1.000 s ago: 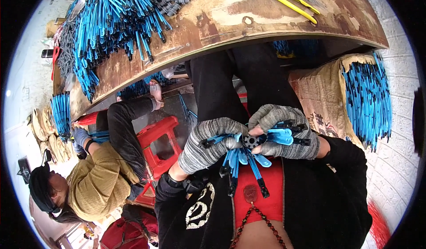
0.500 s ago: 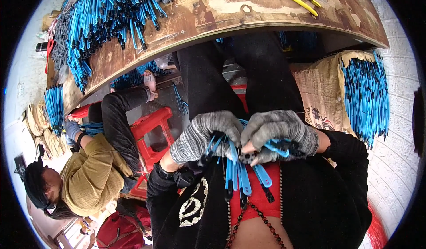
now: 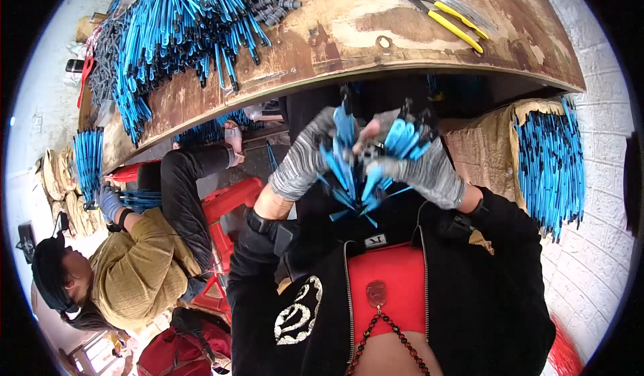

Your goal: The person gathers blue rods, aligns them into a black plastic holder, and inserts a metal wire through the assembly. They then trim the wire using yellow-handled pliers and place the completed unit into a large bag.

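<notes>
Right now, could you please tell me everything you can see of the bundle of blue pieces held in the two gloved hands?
The bundle of blue pieces is a fistful of slim bright-blue strips, plastic by the look, some with dark ends. They fan out, some pointing up, more hanging down toward the chest. The left hand and right hand, both in grey knit gloves, grip it from either side, in front of the brown table edge.

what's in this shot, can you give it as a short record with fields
left hand: left hand in a grey glove, gripping the bundle of blue parts
right hand: right hand in a grey glove, on the same bundle
table: worn wooden table, blue pile, yellow-handled pliers
right side: sack of blue parts
nearby: co-worker seated to the left
</notes>
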A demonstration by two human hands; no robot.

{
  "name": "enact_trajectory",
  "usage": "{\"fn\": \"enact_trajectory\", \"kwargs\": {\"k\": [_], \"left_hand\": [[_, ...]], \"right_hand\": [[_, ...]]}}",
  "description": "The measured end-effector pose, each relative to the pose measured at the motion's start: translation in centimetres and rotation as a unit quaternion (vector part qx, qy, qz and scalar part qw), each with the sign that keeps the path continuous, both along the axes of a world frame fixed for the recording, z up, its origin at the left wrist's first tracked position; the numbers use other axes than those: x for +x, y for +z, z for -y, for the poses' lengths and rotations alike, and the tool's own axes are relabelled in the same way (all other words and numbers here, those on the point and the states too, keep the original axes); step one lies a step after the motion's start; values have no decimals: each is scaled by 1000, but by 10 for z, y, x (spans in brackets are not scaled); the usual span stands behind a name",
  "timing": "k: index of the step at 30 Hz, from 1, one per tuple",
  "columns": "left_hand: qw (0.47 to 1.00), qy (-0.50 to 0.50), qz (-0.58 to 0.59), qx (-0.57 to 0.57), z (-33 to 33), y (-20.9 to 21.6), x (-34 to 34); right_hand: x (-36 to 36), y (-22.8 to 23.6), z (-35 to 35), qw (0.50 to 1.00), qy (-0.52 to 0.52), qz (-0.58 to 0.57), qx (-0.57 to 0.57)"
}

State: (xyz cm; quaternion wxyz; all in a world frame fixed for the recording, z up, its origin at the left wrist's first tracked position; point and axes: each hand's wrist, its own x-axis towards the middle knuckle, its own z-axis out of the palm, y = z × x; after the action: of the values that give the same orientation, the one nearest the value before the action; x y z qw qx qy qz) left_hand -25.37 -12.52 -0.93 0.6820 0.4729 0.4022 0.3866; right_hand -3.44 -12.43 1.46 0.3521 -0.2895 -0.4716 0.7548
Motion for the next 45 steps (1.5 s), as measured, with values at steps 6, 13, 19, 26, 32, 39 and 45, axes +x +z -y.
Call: {"fn": "enact_trajectory", "kwargs": {"k": [6,13,19,26,32,39,45], "left_hand": [[980,199,8,-20,54,8,1],[960,242,-122,61,63,28,39],[971,231,-53,14,58,36,42],[981,185,-35,37,53,43,43],[985,153,-84,-4,52,46,40],[973,144,-168,66,52,47,42],[977,151,-142,46,55,39,38]], "right_hand": [[-12,0,-5,982,-152,109,-36],[-34,4,6,984,-152,86,37],[-26,10,9,983,-137,115,46],[-4,5,25,997,-62,24,27],[5,-4,33,990,-66,-117,36],[7,-13,37,988,-78,-129,28],[8,-10,34,988,-98,-119,-24]]}}
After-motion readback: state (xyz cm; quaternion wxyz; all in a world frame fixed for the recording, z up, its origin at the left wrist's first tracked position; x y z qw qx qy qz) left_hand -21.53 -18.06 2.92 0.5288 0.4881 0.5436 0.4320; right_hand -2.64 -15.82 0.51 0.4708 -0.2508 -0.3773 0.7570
